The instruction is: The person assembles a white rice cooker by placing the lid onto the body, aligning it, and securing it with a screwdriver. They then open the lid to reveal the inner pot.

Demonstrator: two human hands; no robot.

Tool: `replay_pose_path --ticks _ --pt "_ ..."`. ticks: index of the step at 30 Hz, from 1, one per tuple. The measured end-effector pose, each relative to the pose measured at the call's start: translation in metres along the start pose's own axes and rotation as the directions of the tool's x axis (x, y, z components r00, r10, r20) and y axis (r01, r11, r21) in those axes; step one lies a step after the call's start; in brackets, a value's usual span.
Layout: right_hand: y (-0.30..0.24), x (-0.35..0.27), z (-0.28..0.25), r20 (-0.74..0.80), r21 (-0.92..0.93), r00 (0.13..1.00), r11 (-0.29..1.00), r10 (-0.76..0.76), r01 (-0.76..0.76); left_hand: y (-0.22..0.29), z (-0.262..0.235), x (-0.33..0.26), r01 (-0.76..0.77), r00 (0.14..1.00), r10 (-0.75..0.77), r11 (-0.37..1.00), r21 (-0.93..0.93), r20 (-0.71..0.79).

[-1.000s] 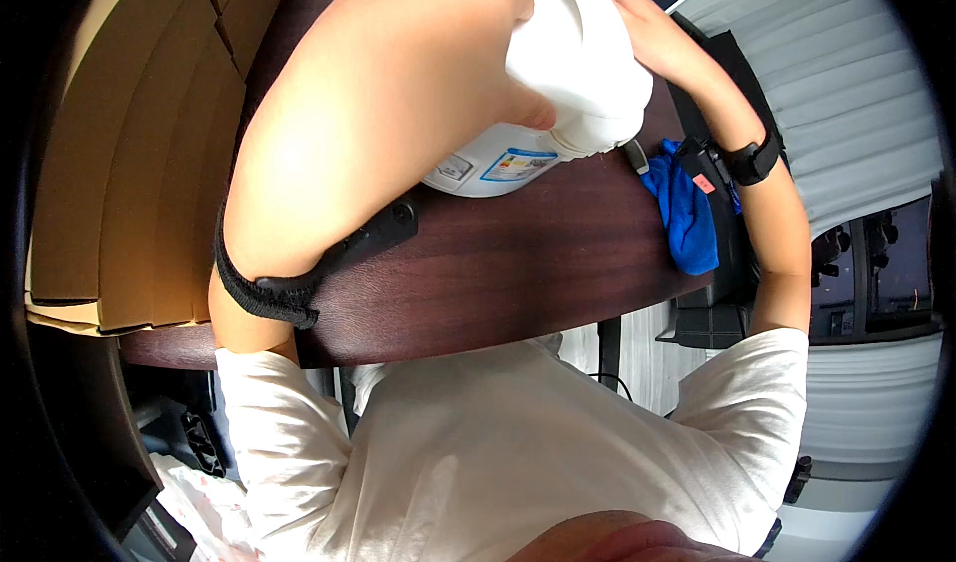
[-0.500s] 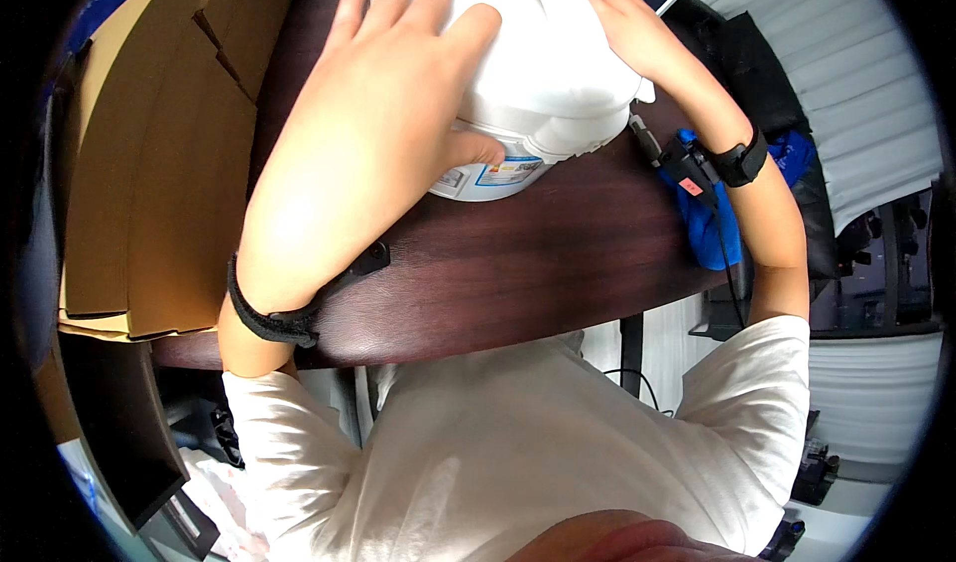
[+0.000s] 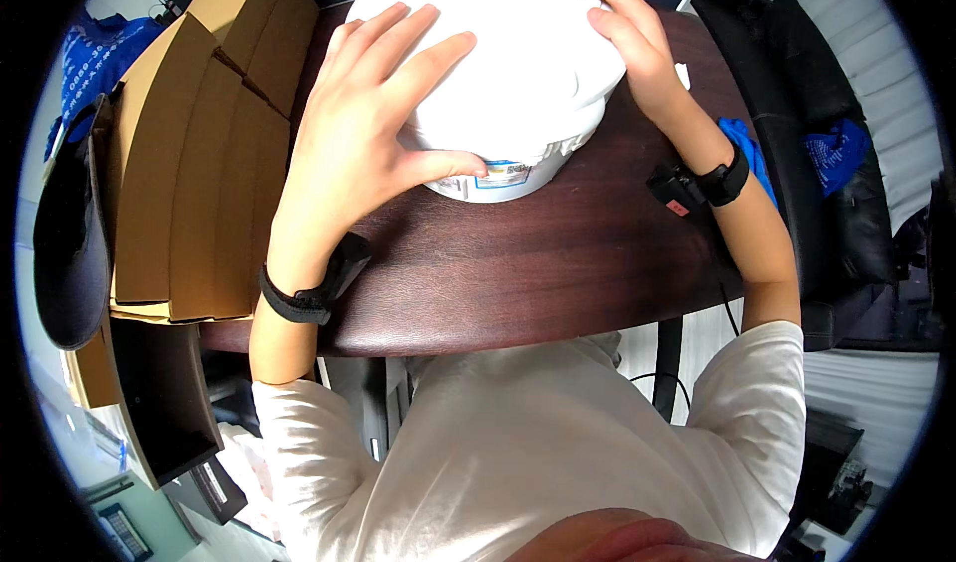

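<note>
Apparently I'm steadying white tub, left hand splaying open, right hand curving loosely open; next move likely needing even pressure.

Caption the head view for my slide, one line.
Left hand spread against a white tub on a dark table, right hand curved at the tub's right side.

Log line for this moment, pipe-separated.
left hand: spread on white tub | right hand: on tub's right side | tub: on dark table | cardboard: left
</note>
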State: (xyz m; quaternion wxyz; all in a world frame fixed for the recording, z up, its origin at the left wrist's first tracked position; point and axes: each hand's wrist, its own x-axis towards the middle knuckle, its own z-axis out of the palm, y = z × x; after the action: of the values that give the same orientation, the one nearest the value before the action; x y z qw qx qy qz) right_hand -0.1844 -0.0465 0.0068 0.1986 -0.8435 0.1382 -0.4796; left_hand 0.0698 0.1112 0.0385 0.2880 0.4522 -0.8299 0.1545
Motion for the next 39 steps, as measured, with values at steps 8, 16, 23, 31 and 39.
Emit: replay_pose_path --ticks 8,16,23,31,39 --pt "-0.009 -0.003 -0.002 0.01 0.04 0.996 0.995 0.093 -0.093 -0.006 0.012 0.002 -0.046 0.991 0.048 0.999 0.019 -0.126" --pt "-0.015 -0.004 -0.002 -0.016 0.035 0.997 0.997 0.076 -0.076 -0.01 0.013 0.001 -0.097 0.985 0.097 0.995 0.011 -0.145" --pt "-0.039 -0.018 0.006 -0.129 -0.164 0.992 0.986 0.016 -0.037 -0.029 -0.003 0.013 0.145 0.989 -0.143 0.918 -0.369 0.032" --pt "0.023 0.021 -0.012 0.169 0.252 0.979 0.956 0.111 -0.152 -0.056 0.005 0.045 0.261 0.926 -0.209 0.956 -0.132 0.314" --pt "0.052 0.021 0.005 0.157 0.219 0.987 0.976 -0.031 -0.004 -0.072 0.021 0.044 0.229 0.946 -0.183 0.961 -0.153 0.267"
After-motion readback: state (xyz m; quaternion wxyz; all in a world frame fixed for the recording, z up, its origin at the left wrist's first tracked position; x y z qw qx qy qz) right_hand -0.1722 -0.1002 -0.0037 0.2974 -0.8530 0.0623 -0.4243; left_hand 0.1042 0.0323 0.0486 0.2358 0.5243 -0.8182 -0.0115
